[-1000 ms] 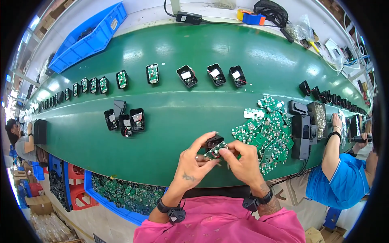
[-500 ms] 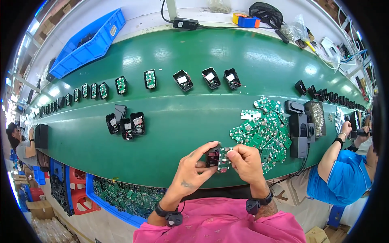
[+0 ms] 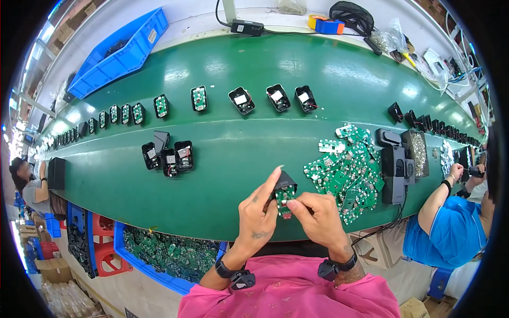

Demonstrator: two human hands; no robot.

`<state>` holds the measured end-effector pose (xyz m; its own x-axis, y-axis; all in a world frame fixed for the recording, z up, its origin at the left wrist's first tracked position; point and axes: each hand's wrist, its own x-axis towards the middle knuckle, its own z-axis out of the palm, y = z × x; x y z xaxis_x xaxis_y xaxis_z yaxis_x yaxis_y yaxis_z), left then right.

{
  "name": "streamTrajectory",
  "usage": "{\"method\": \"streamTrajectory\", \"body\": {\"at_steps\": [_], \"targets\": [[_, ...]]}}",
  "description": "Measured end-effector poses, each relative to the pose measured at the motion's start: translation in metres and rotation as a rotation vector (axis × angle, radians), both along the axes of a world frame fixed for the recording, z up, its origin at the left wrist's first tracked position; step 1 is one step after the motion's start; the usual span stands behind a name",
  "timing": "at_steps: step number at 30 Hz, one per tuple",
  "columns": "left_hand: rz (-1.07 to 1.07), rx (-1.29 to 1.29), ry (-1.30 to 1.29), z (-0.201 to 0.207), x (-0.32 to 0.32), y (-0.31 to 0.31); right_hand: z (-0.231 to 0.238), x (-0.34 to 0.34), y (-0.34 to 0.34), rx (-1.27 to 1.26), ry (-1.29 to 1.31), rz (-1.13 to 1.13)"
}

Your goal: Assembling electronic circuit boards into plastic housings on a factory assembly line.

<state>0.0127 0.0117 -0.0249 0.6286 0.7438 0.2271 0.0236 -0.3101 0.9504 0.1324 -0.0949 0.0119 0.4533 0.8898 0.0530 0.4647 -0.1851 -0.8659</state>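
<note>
Your left hand (image 3: pixel 257 216) is clamped around the side of a black housing (image 3: pixel 284 181), its index finger stretched up past the top edge. Your right hand (image 3: pixel 318 216) is closed in a pinch on a green circuit board (image 3: pixel 284 197), thumb pressed to its face. Housing and board sit together between your hands, nearer you and to the left of the heap of circuit boards (image 3: pixel 344 177). Both your forearms come up from the lower edge, converging, with a black strapped device on each wrist.

That heap lies close beyond your right hand. Just to its right stands a dark grey device (image 3: pixel 393 175), and past that a tray of small metal parts (image 3: pixel 419 153). Well left of the heap is a cluster of black housings (image 3: pixel 184 155). Beyond the heap and to its left are three housings with white pieces inside (image 3: pixel 277 98); farther left, the row carries boards. A blue crate (image 3: pixel 119 53) sits far beyond at the left; a co-worker in blue (image 3: pixel 445 233) is on the right.

Your left fingertips are hidden behind the housing, and you cannot tell whether the board is seated. Toward the rim, the rows are too small to count.
</note>
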Motion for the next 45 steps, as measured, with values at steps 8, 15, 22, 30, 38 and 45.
{"method": "streamTrajectory", "body": {"at_steps": [8,15,22,30,38,45], "targets": [[-0.285,-0.482,-0.156,-0.004,-0.011,0.014,-0.011,0.002,0.005,0.047,-0.122,-0.081],[-0.161,-0.647,-0.086,-0.003,-0.003,0.008,-0.019,0.000,0.007,-0.035,-0.274,-0.071],[-0.155,-0.555,-0.080,-0.001,0.000,0.005,-0.012,-0.007,0.018,0.063,0.091,-0.085],[-0.165,-0.579,-0.128,0.006,0.004,0.014,-0.007,-0.018,0.029,0.052,0.051,-0.149],[-0.066,-0.386,-0.146,0.004,-0.010,0.025,-0.028,-0.029,0.050,0.219,0.237,-0.107],[-0.035,-0.047,-0.106,0.001,0.015,0.058,-0.009,-0.005,0.075,0.121,0.196,-0.162]]}}
